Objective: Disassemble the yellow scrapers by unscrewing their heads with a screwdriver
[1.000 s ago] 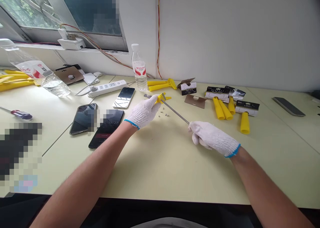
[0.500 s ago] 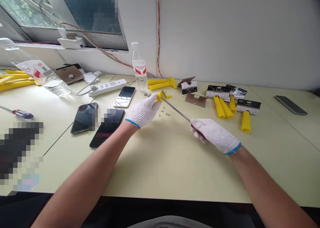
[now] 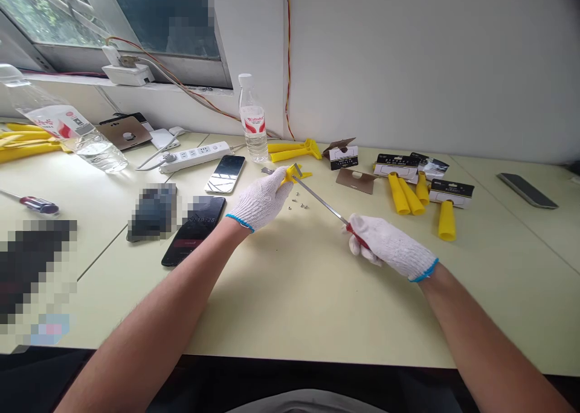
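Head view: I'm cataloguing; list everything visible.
Held piece: one, yellow, centre
Screwdrivers: two, silver-shafted, centre and left
Metal bits: several, silver, centre
Bottles: two, clear, rear
Phone-like devices: three, dark, tabletop
Handles: several, yellow, rear
Cards: several, black-white, brown, rear
Power strip, adapters: several, white, left rear
Wires: several, mixed colours, by wall
Window: one, grey, left
Table: one, yellowish, beneath
Blurred shapes: three, dark or bluish, left
Left grip: one, white-gloved, centre
Right grip: one, white-gloved, centre
Forearms: two, bare, front
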Available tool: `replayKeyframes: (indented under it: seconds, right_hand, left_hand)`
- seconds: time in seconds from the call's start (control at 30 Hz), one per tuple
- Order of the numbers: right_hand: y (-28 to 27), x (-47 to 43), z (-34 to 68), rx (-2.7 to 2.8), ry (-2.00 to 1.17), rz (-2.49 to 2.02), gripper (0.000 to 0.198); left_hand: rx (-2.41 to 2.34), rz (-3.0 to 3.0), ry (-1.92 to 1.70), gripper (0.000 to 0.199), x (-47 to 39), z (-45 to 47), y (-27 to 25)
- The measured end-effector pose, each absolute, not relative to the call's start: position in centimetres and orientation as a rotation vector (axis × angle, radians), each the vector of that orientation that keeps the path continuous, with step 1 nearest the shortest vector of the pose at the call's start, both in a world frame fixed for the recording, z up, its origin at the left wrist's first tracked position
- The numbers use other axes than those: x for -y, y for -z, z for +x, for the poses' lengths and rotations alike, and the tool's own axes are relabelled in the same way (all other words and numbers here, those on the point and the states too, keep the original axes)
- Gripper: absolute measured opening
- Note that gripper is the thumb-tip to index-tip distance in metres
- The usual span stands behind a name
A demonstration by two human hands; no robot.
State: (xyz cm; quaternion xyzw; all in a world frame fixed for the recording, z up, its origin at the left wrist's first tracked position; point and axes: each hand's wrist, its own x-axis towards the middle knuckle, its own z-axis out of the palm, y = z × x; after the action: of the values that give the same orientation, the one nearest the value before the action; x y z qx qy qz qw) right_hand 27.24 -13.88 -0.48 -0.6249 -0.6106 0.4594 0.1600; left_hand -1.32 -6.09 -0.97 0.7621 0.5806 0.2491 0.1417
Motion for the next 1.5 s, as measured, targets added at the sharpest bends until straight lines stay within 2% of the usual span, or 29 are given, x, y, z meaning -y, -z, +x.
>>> replayKeyframes:
  seconds: [0.07,0.17,0.23,0.37,0.53,0.7,0.87,1.03,1.17,1.23,1.37,1.5]
  right_hand:
    - [0.49,13.89,27.22,1.723,-1.390,-1.688,0.065]
    - [0.62,13.82,27.19,1.770,-1.154,-1.825,0.057]
    - [0.76,13.80,27.20,1.787,-1.105,-1.867,0.056]
    - [0.82,13.82,27.32,1.688,-1.368,-1.688,0.069]
    - [0.65,13.93,27.36,1.703,-1.183,-1.809,0.061]
    - [0.58,14.08,27.28,1.612,-1.442,-1.685,0.073]
    - [0.97,13.71,27.37,1.682,-1.142,-1.824,0.063]
    - [1.14,13.71,27.22,1.543,-1.438,-1.724,0.077]
    - [0.98,13.45,27.48,1.648,-1.129,-1.853,0.068]
    - [0.88,13.51,27.62,1.705,-1.139,-1.860,0.068]
    - [0.89,13.65,27.61,1.618,-1.383,-1.755,0.078]
    - [1.14,13.48,27.71,1.655,-1.148,-1.842,0.067]
  left_hand:
    - [-1.657,2.205,-0.733,0.021,6.10,-1.32,0.97]
    - [-1.643,2.192,-0.761,0.021,5.98,-1.39,1.12]
    - [-1.626,2.190,-0.772,0.022,5.85,-1.45,1.33]
    - [-1.589,2.209,-0.789,0.022,5.70,-1.45,1.73]
    - [-1.589,2.176,-0.803,0.021,5.81,-1.35,1.69]
    - [-1.579,2.209,-0.797,0.020,5.78,-1.37,1.65]
    - [-1.607,2.171,-0.810,0.020,5.94,-1.38,1.38]
    - [-1.615,2.162,-0.800,0.020,6.01,-1.31,1.28]
    - [-1.613,2.146,-0.800,0.022,6.04,-1.31,1.13]
    - [-1.633,2.141,-0.783,0.021,6.05,-1.30,1.10]
    - [-1.641,2.154,-0.785,0.019,6.03,-1.27,1.15]
    - [-1.650,2.170,-0.763,0.019,5.99,-1.38,1.09]
